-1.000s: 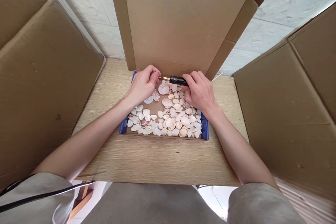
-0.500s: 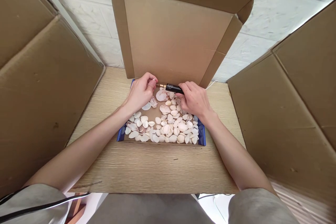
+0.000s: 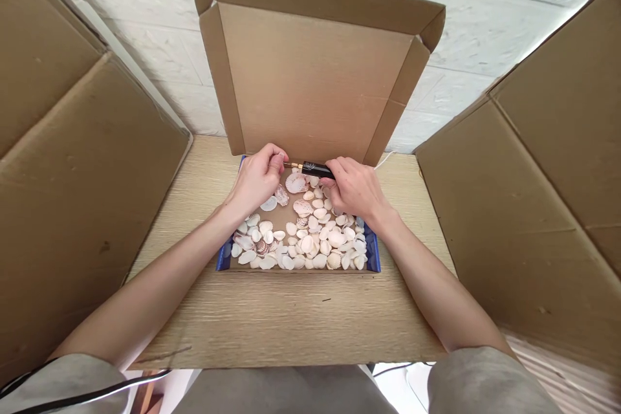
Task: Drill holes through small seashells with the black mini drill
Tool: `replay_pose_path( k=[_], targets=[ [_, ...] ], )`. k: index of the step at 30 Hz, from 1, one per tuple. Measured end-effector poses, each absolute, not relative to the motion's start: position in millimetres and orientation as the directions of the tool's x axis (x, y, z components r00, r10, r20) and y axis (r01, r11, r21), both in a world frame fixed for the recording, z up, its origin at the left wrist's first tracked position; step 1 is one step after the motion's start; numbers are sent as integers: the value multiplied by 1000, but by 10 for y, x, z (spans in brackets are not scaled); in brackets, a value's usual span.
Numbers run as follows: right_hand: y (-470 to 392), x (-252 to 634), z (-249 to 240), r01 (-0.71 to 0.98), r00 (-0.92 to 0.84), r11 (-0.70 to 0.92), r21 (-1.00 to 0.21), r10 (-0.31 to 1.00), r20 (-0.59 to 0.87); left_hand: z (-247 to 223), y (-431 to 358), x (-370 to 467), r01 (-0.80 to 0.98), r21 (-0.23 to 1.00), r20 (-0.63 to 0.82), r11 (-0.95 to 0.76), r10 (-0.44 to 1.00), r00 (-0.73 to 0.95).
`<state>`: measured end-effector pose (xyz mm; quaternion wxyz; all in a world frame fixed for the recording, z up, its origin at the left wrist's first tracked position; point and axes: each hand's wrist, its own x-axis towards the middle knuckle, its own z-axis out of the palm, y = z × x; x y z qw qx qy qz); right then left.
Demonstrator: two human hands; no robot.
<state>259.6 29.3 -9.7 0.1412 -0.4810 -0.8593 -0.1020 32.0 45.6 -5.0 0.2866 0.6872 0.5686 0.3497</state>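
Note:
My left hand (image 3: 259, 174) is closed in a pinch over the back left of a shallow cardboard box (image 3: 281, 217). A pale edge of a small seashell (image 3: 281, 156) shows at its fingertips; the rest is hidden. My right hand (image 3: 353, 186) wraps round a black pen-shaped mini drill (image 3: 317, 170) with a brass-coloured chuck, held nearly level. Its thin bit points left and reaches the left fingertips; whether it touches the shell, I cannot tell. Below both hands lie many white and pinkish seashells (image 3: 334, 237), with larger speckled ones (image 3: 297, 182) near the back.
The box's brown lid (image 3: 315, 77) stands raised behind my hands, against a pale brick-patterned wall (image 3: 466, 32). Tall cardboard panels flank the wooden table (image 3: 272, 323) at left (image 3: 97, 174) and right (image 3: 514, 194). A white cable (image 3: 385, 159) runs out behind my right hand.
The view has shifted slightly, so the lid sits lower in the picture. The drill's bit now reaches further in at the left fingertips. Both hands keep their grips.

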Motion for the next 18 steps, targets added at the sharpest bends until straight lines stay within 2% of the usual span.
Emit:
replay_pose_path(
  k=[4,9,14,18],
  targets=[
    [292,2597,-89,865,-479,501,22,814,329,-113,478,308,480,861,139,-171,985,102],
    [284,2594,-83,871,-469,492,4,827,309,-120,495,288,469,867,127,-169,985,119],
    [295,2635,-89,883,-428,468,-38,836,343,-106,532,268,310,940,147,-144,989,14],
    [297,2642,-93,875,-437,480,-55,834,336,-119,535,286,245,956,144,-159,986,79]
  ],
)
